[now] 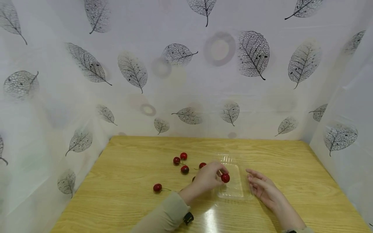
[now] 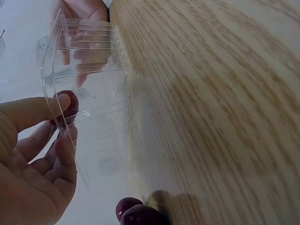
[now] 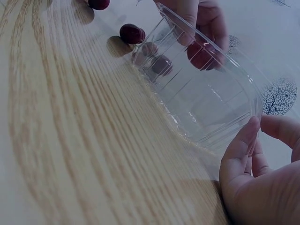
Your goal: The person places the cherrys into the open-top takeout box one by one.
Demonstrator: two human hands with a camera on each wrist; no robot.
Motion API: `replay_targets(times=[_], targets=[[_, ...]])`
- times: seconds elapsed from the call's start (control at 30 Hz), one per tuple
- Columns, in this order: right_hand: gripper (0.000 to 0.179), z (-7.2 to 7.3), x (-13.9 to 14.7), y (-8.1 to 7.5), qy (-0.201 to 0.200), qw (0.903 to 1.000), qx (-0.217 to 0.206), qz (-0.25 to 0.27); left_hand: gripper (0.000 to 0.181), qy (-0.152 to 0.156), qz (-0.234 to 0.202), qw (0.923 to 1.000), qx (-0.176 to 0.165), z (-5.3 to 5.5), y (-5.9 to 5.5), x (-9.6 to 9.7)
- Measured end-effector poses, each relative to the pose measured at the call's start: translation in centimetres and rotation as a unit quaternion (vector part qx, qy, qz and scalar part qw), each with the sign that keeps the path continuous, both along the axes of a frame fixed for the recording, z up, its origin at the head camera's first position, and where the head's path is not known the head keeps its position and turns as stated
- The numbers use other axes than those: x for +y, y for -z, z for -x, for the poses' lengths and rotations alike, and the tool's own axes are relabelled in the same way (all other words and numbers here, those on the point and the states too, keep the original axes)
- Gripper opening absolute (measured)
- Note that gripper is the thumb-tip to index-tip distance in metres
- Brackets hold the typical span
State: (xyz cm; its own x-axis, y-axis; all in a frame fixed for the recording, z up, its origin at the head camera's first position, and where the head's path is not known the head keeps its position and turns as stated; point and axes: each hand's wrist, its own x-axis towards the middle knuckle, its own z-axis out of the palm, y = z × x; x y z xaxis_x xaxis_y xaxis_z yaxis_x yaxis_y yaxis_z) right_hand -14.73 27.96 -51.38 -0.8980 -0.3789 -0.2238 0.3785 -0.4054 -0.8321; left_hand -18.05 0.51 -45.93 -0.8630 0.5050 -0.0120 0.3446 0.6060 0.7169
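A red cherry [image 1: 225, 178] is pinched between the thumb and fingers of my left hand [image 1: 208, 177], over the left part of a clear plastic box [image 1: 233, 196]. In the left wrist view the held cherry [image 2: 70, 108] shows beside the box's thin rim. My right hand [image 1: 266, 191] is at the box's right side. From the right wrist view, that hand's thumb and finger pinch the rim of the box [image 3: 206, 105] at one corner. Partly behind my left hand lies another cherry [image 1: 202, 165] on the table.
Left of the box, several dark red cherries with stems lie on the wooden table [image 1: 122, 168], including a grouped cherry [image 1: 185, 169] and a lone cherry [image 1: 157, 187] nearer the front. A leaf-patterned white sheet [image 1: 175, 90] encloses the table at the back and sides.
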Motion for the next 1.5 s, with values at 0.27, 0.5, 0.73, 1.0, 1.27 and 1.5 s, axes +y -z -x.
replay_targets(times=[0.27,0.5,0.73,1.0,1.27,1.5], targets=[[0.039,0.0,0.0,0.0,0.003,0.9998,-0.003,-0.018,0.035,0.015,0.03,0.9993,0.017,-0.3,0.2,0.2],[0.039,-0.1,0.1,0.1,0.003,0.9999,-0.001,-0.01,0.033,0.021,0.022,0.9993,0.024,-0.1,0.3,0.1],[0.039,0.0,0.1,0.2,0.008,0.9998,-0.002,-0.018,0.029,0.019,-0.04,0.999,-0.005,-0.1,0.5,-0.1],[0.04,0.0,0.0,0.0,0.003,0.9999,0.004,-0.013,0.025,0.018,-0.082,0.9962,-0.021,-0.1,0.4,-0.5],[0.04,-0.1,0.1,0.1,-0.003,1.0,0.004,-0.005,0.024,0.008,-0.119,0.9923,-0.032,-0.1,0.4,-0.9],[0.04,-0.1,0.1,0.1,0.002,0.9999,0.0,-0.014,0.024,-0.006,-0.145,0.9888,-0.033,0.2,0.3,-1.7]])
